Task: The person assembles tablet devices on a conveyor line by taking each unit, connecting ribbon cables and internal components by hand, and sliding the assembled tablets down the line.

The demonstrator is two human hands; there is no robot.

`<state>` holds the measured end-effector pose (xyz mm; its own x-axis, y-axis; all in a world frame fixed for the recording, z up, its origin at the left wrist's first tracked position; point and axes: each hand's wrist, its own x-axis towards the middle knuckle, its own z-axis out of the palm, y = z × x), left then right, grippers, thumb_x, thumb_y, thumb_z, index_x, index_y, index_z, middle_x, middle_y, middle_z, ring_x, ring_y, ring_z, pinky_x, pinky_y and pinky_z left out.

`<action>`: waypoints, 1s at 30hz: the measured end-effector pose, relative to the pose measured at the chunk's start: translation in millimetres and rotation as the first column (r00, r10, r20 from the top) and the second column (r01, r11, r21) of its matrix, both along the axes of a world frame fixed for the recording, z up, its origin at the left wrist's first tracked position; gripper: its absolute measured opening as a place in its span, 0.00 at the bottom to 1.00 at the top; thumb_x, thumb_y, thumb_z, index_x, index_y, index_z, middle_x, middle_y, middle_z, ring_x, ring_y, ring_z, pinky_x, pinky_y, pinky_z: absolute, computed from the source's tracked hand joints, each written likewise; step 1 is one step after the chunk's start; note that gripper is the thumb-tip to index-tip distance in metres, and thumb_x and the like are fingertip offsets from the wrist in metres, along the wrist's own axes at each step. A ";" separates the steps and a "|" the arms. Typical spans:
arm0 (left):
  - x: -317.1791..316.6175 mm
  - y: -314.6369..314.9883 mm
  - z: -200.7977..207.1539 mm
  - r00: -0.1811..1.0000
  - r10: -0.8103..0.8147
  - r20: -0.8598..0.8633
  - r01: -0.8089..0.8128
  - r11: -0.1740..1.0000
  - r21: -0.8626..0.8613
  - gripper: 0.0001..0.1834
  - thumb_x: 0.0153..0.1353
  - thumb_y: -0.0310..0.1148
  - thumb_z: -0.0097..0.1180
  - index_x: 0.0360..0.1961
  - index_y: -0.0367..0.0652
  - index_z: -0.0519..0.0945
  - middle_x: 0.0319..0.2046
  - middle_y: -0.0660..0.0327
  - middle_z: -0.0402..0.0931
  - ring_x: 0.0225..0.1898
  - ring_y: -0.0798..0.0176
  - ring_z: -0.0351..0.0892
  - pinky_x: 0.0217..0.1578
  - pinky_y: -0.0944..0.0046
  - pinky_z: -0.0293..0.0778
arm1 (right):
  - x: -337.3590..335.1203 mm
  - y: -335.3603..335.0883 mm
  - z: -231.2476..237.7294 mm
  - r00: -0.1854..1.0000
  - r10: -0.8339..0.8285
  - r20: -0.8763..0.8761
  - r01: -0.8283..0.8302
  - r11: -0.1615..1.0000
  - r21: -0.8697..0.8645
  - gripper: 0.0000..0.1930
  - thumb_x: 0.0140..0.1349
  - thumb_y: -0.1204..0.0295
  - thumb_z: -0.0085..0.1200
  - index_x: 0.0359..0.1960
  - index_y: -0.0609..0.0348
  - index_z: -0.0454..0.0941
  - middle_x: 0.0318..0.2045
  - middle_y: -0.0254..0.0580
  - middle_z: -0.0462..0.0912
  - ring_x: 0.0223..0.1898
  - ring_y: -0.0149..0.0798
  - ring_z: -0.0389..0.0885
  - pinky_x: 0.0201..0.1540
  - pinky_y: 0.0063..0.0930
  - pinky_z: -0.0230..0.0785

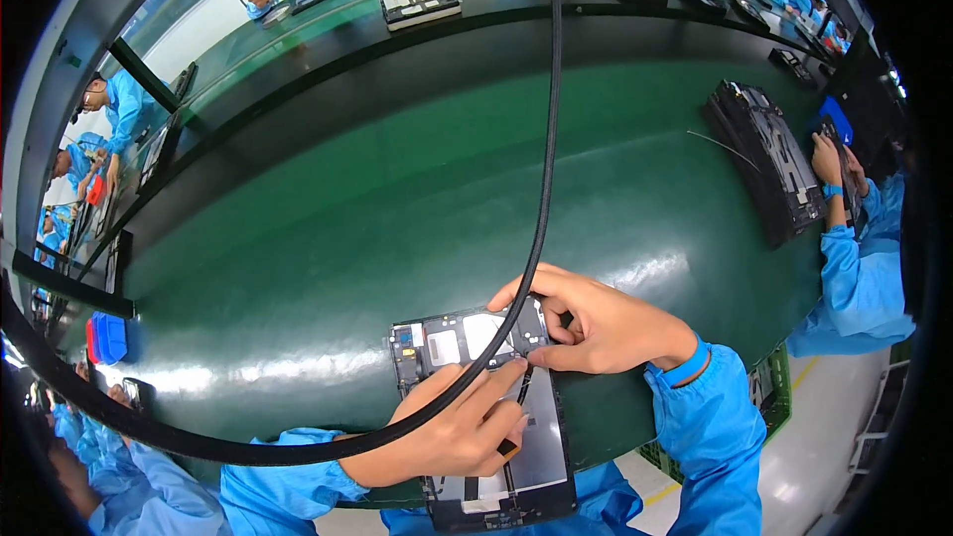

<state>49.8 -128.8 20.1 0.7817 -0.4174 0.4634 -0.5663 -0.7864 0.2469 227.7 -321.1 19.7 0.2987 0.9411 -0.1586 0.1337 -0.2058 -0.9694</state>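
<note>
An opened tablet, its dark frame and silver inner plate exposed, lies at the table's near edge in front of me. My right hand grips its upper right corner, index finger over the far edge and thumb on the inner parts. My left hand rests across the middle with fingers closed. Its index fingertip meets the right thumb near a narrow black strip. Whatever the left fingers hold is hidden, with a small dark piece showing beneath them. A thick black cable hangs across the view in front of the left hand.
On the green table, a stack of opened tablets stands at right, beside a co-worker's hands. A blue and red bin sits at left. More devices lie on the raised far shelf. A green crate is below right.
</note>
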 end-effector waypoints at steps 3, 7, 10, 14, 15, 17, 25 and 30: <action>-1.2 0.3 -2.1 1.000 0.018 0.015 -0.018 1.000 0.004 0.12 0.50 0.32 0.72 0.25 0.41 0.78 0.51 0.50 0.89 0.29 0.60 0.73 0.28 0.61 0.66 | -2.2 0.2 2.3 0.996 -0.024 -0.087 0.023 1.000 -0.019 0.33 0.62 0.81 0.66 0.71 0.53 0.77 0.51 0.37 0.75 0.32 0.25 0.68 0.36 0.25 0.65; -3.3 1.5 3.8 0.999 -0.039 0.021 0.036 0.989 0.144 0.11 0.57 0.37 0.69 0.28 0.43 0.80 0.55 0.48 0.89 0.30 0.63 0.74 0.30 0.63 0.64 | -5.9 -0.8 4.4 0.982 -0.083 -0.172 0.073 0.995 -0.061 0.33 0.61 0.82 0.67 0.70 0.53 0.75 0.46 0.33 0.76 0.31 0.24 0.66 0.36 0.24 0.63; -7.0 5.1 0.6 0.996 -0.072 0.053 0.055 0.960 0.275 0.13 0.66 0.42 0.65 0.31 0.45 0.80 0.57 0.47 0.89 0.31 0.65 0.74 0.30 0.64 0.63 | -7.5 0.9 8.1 0.983 -0.098 -0.158 0.085 0.992 -0.090 0.32 0.61 0.81 0.66 0.68 0.54 0.75 0.38 0.29 0.72 0.30 0.24 0.63 0.34 0.25 0.60; -12.7 5.3 2.1 0.988 -0.104 0.114 0.054 0.926 0.374 0.14 0.66 0.43 0.67 0.32 0.46 0.82 0.51 0.51 0.91 0.33 0.64 0.77 0.31 0.65 0.63 | -9.6 1.2 13.1 0.990 -0.099 -0.096 0.087 0.988 -0.124 0.28 0.60 0.80 0.66 0.63 0.54 0.74 0.36 0.30 0.67 0.30 0.25 0.61 0.34 0.26 0.59; -14.8 5.3 1.0 0.984 -0.129 0.120 0.077 0.928 0.365 0.14 0.66 0.43 0.67 0.32 0.46 0.82 0.48 0.53 0.91 0.34 0.64 0.78 0.31 0.65 0.63 | -11.1 1.2 12.5 0.993 -0.102 -0.055 0.095 0.989 -0.111 0.26 0.60 0.80 0.66 0.60 0.54 0.74 0.38 0.32 0.67 0.30 0.26 0.61 0.34 0.27 0.59; -19.2 9.5 -0.2 0.977 -0.151 0.151 0.103 0.952 0.290 0.14 0.66 0.43 0.68 0.31 0.46 0.82 0.47 0.54 0.91 0.35 0.64 0.79 0.31 0.65 0.64 | -16.8 1.8 10.6 0.993 -0.116 -0.005 0.115 0.990 -0.076 0.25 0.60 0.80 0.66 0.58 0.54 0.73 0.40 0.33 0.67 0.31 0.27 0.61 0.35 0.28 0.59; -44.7 45.8 -2.0 0.976 -0.131 0.177 0.146 0.987 -0.073 0.12 0.63 0.44 0.63 0.40 0.50 0.89 0.44 0.64 0.92 0.33 0.63 0.81 0.30 0.65 0.65 | -14.3 0.5 8.8 0.995 -0.098 0.011 0.099 0.993 -0.069 0.21 0.61 0.81 0.67 0.53 0.54 0.73 0.46 0.34 0.67 0.31 0.27 0.62 0.35 0.28 0.59; -72.4 73.0 -21.8 0.994 0.000 0.105 0.016 0.988 -0.154 0.16 0.55 0.35 0.64 0.47 0.50 0.89 0.42 0.65 0.90 0.32 0.63 0.80 0.29 0.61 0.66 | -7.0 -0.3 13.8 0.986 -0.100 -0.131 0.089 0.992 -0.085 0.29 0.63 0.82 0.66 0.67 0.53 0.77 0.45 0.31 0.68 0.30 0.23 0.61 0.34 0.24 0.57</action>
<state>-22.6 -55.8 -1.7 0.7228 -0.3405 0.6013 -0.6011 -0.7391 0.3040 220.7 -321.4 33.5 0.3562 0.8927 -0.2761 -0.0208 -0.2878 -0.9575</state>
